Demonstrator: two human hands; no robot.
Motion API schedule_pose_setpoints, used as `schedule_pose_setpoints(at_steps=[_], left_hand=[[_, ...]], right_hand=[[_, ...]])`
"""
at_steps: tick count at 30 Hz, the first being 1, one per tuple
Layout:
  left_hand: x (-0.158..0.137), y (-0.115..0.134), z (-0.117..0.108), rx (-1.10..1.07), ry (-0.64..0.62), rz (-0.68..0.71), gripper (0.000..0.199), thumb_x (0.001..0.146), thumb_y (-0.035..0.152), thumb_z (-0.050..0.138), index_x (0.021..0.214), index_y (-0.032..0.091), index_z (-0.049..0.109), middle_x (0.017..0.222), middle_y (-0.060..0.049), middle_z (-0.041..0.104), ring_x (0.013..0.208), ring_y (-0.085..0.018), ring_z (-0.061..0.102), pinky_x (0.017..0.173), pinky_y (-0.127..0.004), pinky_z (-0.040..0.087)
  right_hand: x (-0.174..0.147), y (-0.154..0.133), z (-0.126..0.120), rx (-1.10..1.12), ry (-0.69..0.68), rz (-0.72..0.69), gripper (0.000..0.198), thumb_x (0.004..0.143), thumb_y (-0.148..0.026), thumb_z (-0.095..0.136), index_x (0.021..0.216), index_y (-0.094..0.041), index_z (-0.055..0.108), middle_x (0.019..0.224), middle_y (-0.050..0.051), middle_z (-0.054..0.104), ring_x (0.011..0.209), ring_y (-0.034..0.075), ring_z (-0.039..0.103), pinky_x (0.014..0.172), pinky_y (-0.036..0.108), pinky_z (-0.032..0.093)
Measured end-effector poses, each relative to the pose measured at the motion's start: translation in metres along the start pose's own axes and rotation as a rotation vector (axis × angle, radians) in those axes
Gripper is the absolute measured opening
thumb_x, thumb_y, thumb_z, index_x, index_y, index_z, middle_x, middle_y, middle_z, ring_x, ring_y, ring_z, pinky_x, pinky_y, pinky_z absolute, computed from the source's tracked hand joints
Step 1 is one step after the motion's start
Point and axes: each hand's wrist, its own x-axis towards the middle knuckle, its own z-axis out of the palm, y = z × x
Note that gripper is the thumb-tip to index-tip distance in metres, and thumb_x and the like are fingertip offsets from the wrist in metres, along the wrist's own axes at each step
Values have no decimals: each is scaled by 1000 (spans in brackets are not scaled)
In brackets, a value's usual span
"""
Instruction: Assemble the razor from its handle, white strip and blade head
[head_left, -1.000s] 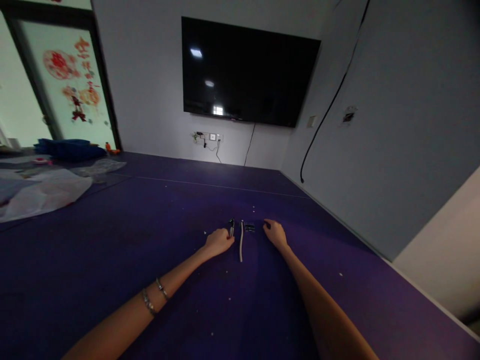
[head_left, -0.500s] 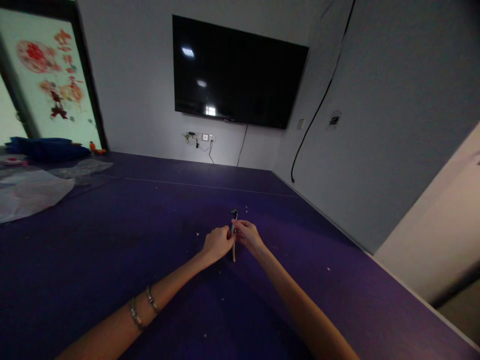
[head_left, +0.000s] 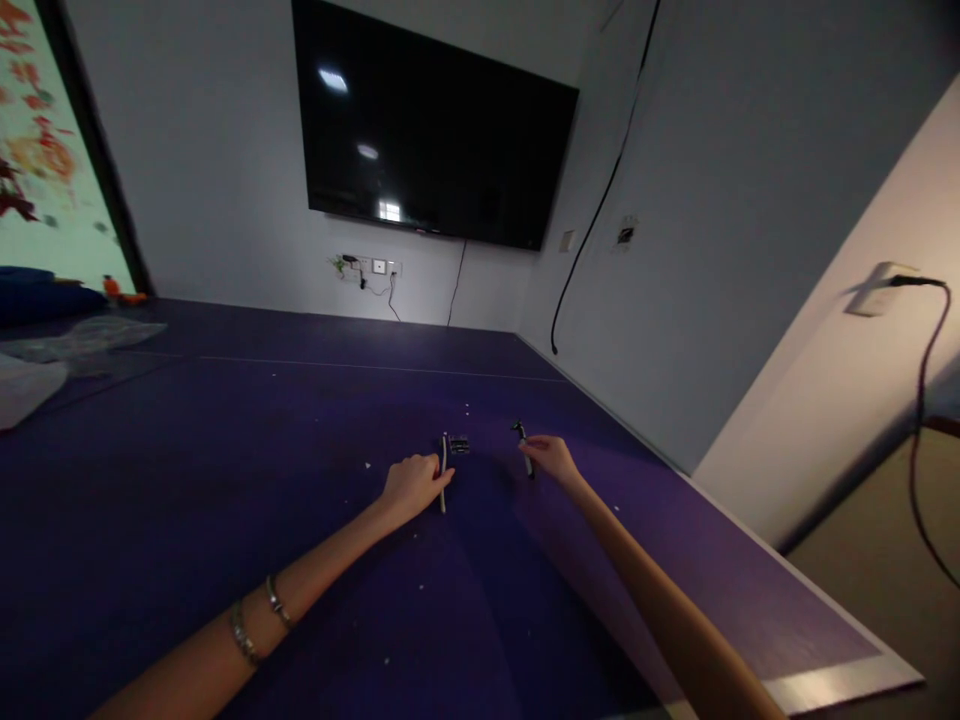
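Observation:
My left hand is closed around a thin pale stick, whose two ends stick out above and below the fingers. Just beyond it on the purple surface lies a small dark rectangular piece, too small to make out. To the right, my right hand pinches a slim razor-like tool with a dark, angled head at its far end. The two hands are apart, and each holds its own thing.
Small white bits are scattered over the surface. Clear plastic wrapping lies at the far left beside an orange object. A black cable hangs down the wall by the television. The surface's edge runs along the right.
My hands have come apart. The right one has moved right with the razor-like tool, while the left one keeps the stick. The dark piece now shows. The view has turned right.

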Motion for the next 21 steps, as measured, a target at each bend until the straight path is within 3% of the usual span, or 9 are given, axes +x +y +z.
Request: schedule_pose_setpoints(at_steps=[3, 6, 13, 21], left_hand=[[4, -5, 7, 21, -9, -18, 45, 85, 53, 37, 88, 16, 62, 84, -10, 67, 81, -23, 64, 68, -31, 45], [9, -4, 13, 30, -24, -24, 46, 84, 54, 38, 89, 15, 62, 85, -13, 66, 83, -26, 64, 70, -35, 46], [17, 2, 20, 58, -75, -37, 32, 84, 36, 41, 87, 15, 66, 91, -15, 68, 87, -28, 65, 72, -37, 48], [20, 4, 27, 60, -91, -37, 33, 82, 31, 40, 89, 13, 67, 92, -16, 68, 87, -29, 65, 72, -38, 49]], right_hand=[[6, 19, -36, -230, 104, -43, 23, 60, -26, 65, 78, -13, 71, 66, 5, 68, 69, 20, 63, 57, 23, 43], [6, 32, -52, -424, 136, -72, 22, 63, -24, 63, 80, -13, 72, 73, 8, 70, 76, 22, 65, 60, 23, 43], [1, 43, -50, -747, 95, -105, 22, 77, -26, 54, 79, -16, 73, 76, 12, 70, 73, 22, 66, 59, 23, 42], [-2, 41, -49, -946, 86, -141, 27, 83, -26, 48, 81, -12, 71, 86, 18, 68, 82, 24, 65, 68, 27, 43]])
